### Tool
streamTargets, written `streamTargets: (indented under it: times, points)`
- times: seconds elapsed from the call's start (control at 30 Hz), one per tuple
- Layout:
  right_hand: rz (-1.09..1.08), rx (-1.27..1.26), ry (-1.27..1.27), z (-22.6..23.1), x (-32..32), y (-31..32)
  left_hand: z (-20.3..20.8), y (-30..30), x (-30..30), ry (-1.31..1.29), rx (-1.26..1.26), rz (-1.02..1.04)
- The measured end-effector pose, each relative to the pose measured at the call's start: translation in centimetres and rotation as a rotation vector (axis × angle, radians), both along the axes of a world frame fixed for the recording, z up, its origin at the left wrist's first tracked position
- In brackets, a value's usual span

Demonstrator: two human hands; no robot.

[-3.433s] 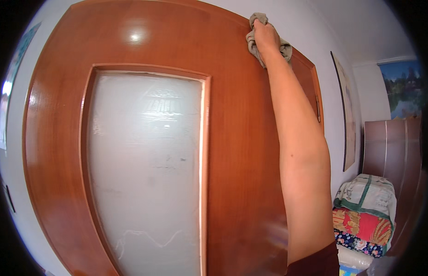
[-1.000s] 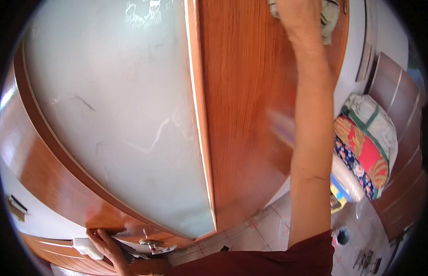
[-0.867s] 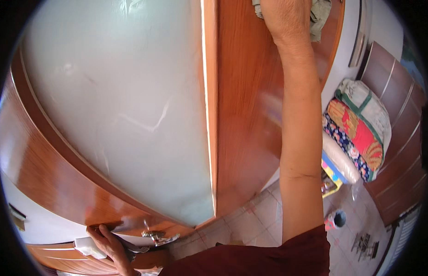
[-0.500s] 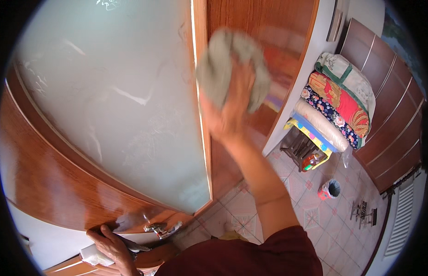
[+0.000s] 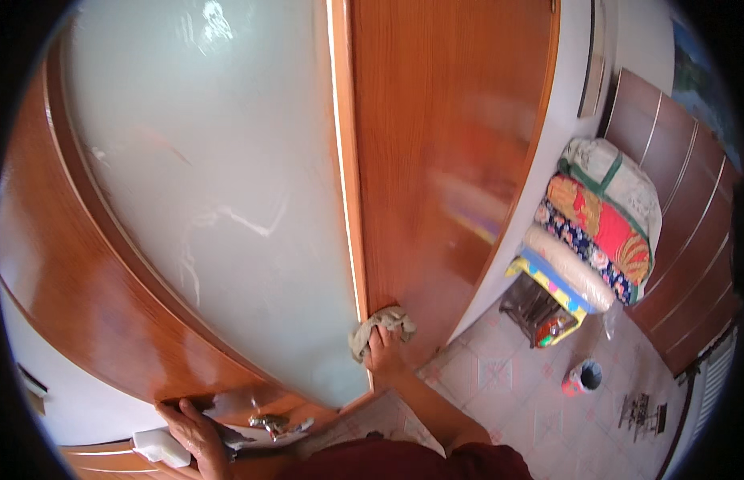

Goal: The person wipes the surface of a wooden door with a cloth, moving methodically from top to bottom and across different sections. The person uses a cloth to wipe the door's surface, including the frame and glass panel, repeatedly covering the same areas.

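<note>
A bunched cloth [image 5: 401, 320] is grasped under the right hand's [image 5: 383, 356] fingers and set against the door [image 5: 452, 144], low down, where the wooden panel meets the glass [image 5: 220, 160]. Its folds are spread beyond the fingertips and out to both sides. Its long axis is slanted from lower left to upper right, across the forearm's line. The left hand [image 5: 198, 436] is laid at the door's edge near the handle [image 5: 276, 424]; whether it is clenched cannot be told.

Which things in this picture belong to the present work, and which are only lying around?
In use:
cloth, in the right hand
door, with the left hand at its edge

Lying around:
folded bedding
round bin
bottle
</note>
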State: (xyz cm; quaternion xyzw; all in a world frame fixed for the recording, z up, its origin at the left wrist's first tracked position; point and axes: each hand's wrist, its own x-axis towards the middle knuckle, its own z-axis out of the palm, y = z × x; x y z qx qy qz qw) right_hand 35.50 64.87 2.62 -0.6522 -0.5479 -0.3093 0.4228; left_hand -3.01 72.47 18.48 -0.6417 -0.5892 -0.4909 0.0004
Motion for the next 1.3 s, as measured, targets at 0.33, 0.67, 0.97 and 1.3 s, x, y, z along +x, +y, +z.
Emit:
streamTargets:
  times: [0.33, 0.67, 0.97, 1.3]
  points:
    - [-0.010, 0.209, -0.089, 19.1, 1.2, 2.7, -0.4, -0.1, 0.5, 0.022, -0.051, 0.014]
    - [0.089, 0.435, -0.328, 43.4, 1.9, 2.8, 1.2, -1.3, 0.9, -0.055, -0.032, -0.057]
    - [0.061, 0.633, -0.287, 62.4, 3.4, 4.6, 0.0, -0.1, 0.7, 0.000, 0.129, -0.103]
    - [0.022, 0.612, -0.227, 58.9, 3.2, 4.1, -3.0, 1.6, -0.6, -0.009, 0.071, -0.039]
